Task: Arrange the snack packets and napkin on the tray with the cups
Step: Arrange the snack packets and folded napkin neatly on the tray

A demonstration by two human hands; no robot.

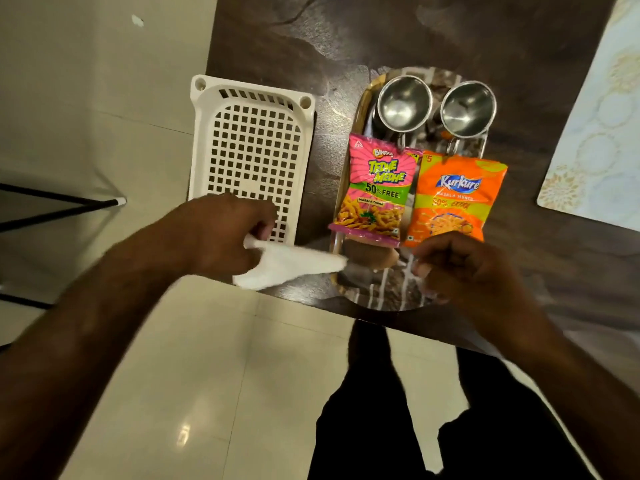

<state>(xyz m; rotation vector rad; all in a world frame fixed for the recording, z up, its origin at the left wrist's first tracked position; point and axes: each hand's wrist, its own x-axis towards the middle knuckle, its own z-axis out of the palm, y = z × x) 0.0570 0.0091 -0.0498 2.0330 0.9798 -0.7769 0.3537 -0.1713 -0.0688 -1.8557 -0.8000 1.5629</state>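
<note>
A shiny oval tray (356, 109) lies on the dark table. Two steel cups (403, 103) (467, 109) stand at its far end. A pink Bingo packet (375, 188) and an orange Kurkure packet (453, 199) lie side by side in its middle. My left hand (221, 233) grips a white napkin (291, 265) just left of the tray; the napkin's tip reaches the tray's near left rim. My right hand (460, 265) hovers over the tray's near right part, fingers curled, with nothing visible in it.
An empty white perforated plastic basket (249, 150) lies on the table's left edge, beside the tray. A pale patterned placemat (602, 133) lies at the right. The table's near edge runs just under my hands, with tiled floor below.
</note>
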